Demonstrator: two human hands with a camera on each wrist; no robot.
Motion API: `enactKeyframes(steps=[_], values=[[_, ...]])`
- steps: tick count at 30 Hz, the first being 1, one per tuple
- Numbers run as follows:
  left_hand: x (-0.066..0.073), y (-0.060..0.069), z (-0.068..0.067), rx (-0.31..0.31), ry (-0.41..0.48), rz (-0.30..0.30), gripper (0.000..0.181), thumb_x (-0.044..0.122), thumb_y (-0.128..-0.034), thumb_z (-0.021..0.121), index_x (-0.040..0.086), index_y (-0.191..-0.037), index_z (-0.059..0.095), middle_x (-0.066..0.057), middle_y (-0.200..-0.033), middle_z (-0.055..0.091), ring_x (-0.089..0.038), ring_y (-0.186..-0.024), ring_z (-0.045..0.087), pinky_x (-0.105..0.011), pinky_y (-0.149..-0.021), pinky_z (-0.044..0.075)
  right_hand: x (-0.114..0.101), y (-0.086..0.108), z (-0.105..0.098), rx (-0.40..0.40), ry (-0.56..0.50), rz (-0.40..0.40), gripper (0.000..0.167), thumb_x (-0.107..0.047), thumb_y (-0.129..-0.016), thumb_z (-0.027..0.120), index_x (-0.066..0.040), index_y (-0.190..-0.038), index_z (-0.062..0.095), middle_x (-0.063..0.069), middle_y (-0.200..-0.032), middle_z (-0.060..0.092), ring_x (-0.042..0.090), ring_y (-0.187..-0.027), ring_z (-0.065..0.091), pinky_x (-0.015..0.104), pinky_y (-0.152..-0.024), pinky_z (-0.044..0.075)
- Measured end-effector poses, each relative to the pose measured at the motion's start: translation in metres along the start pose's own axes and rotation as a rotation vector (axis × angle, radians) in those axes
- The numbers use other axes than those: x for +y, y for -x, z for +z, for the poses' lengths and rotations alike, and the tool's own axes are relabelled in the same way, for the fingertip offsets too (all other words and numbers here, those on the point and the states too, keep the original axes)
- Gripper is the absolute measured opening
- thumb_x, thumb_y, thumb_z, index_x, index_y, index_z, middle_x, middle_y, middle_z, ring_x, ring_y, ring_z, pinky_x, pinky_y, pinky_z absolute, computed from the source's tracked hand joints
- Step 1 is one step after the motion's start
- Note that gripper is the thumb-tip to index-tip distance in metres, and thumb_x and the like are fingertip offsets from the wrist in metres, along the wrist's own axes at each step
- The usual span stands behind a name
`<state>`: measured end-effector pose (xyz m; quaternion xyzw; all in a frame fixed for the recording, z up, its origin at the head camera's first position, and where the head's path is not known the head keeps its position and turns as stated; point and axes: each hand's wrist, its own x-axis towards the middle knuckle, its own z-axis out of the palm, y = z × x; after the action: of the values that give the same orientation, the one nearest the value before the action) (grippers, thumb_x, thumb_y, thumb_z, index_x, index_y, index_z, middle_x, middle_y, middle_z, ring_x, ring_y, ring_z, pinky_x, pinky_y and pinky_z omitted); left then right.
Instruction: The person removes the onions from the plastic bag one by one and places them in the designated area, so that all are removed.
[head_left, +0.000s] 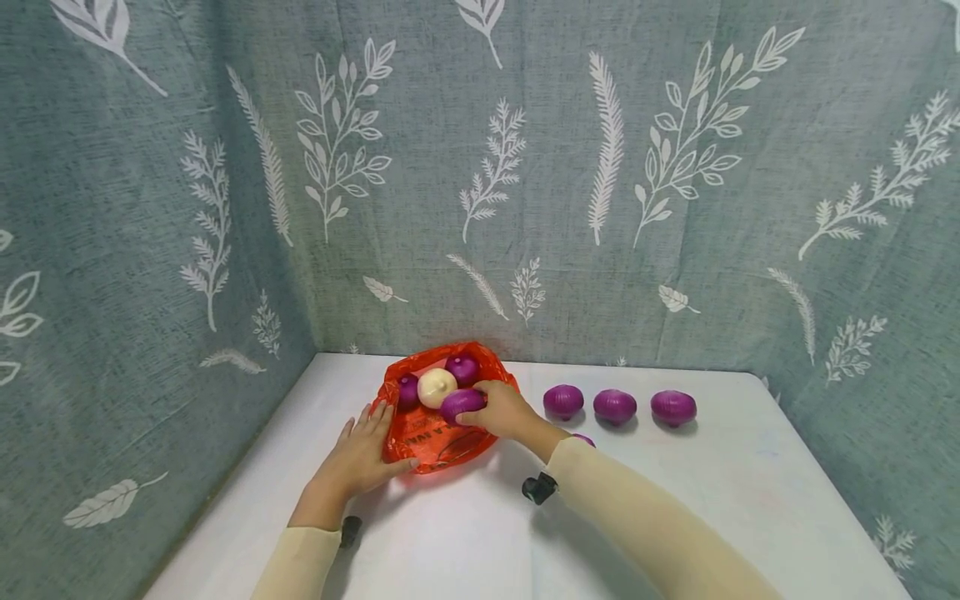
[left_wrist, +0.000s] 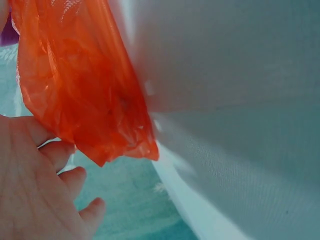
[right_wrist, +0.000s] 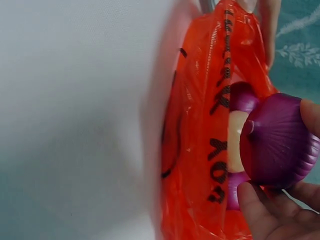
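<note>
An orange-red plastic bag (head_left: 427,442) lies with its mouth spread wide on the white table. Inside it sit two purple onions, one at the back (head_left: 462,368) and one at the left (head_left: 407,392), with a pale cream onion (head_left: 437,387) between them. My right hand (head_left: 504,410) grips another purple onion (right_wrist: 280,142) over the bag's mouth, thumb on one side and fingers on the other. On the bag's left edge rests my left hand (head_left: 363,454), its fingers extended; the left wrist view shows them touching the plastic (left_wrist: 85,100).
Three purple onions stand in a row to the right: one nearest the bag (head_left: 563,402), a middle one (head_left: 615,407) and an outer one (head_left: 673,407). Part of another purple onion (head_left: 583,439) shows behind my right forearm. A patterned curtain (head_left: 555,208) hangs behind the table (head_left: 712,483).
</note>
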<state>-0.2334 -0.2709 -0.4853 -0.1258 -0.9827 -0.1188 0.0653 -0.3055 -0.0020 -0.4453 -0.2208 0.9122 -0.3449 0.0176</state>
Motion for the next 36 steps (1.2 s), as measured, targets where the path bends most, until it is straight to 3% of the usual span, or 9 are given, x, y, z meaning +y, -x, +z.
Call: enactKeyframes(steps=[11, 21, 36], values=[[-0.001, -0.001, 0.002, -0.003, 0.007, 0.007, 0.108, 0.07, -0.0812, 0.06, -0.002, -0.153, 0.022, -0.021, -0.157, 0.02, -0.043, -0.144, 0.013, -0.062, -0.112, 0.01, -0.003, 0.019, -0.022, -0.018, 0.026, 0.001, 0.073, -0.046, -0.079, 0.078, -0.003, -0.134, 0.056, 0.009, -0.124, 0.063, 0.024, -0.106, 0.061, 0.039, -0.089, 0.053], [0.0, -0.001, 0.0, -0.009, 0.018, -0.001, 0.107, 0.068, -0.0817, 0.061, -0.004, -0.152, 0.022, -0.023, -0.157, 0.021, -0.045, -0.143, 0.013, -0.062, -0.112, 0.01, 0.004, 0.039, -0.034, -0.021, 0.11, 0.009, 0.078, -0.052, -0.079, 0.075, -0.005, -0.137, 0.054, 0.01, -0.133, 0.057, 0.029, -0.123, 0.051, 0.046, -0.103, 0.042], [-0.001, -0.002, 0.0, -0.021, 0.032, -0.012, 0.109, 0.07, -0.0811, 0.06, -0.004, -0.152, 0.022, -0.024, -0.157, 0.02, -0.045, -0.144, 0.011, -0.061, -0.113, 0.009, 0.017, 0.057, -0.053, 0.016, 0.041, 0.071, 0.08, -0.054, -0.075, 0.079, -0.01, -0.137, 0.055, 0.008, -0.129, 0.057, 0.023, -0.105, 0.062, 0.039, -0.082, 0.055]])
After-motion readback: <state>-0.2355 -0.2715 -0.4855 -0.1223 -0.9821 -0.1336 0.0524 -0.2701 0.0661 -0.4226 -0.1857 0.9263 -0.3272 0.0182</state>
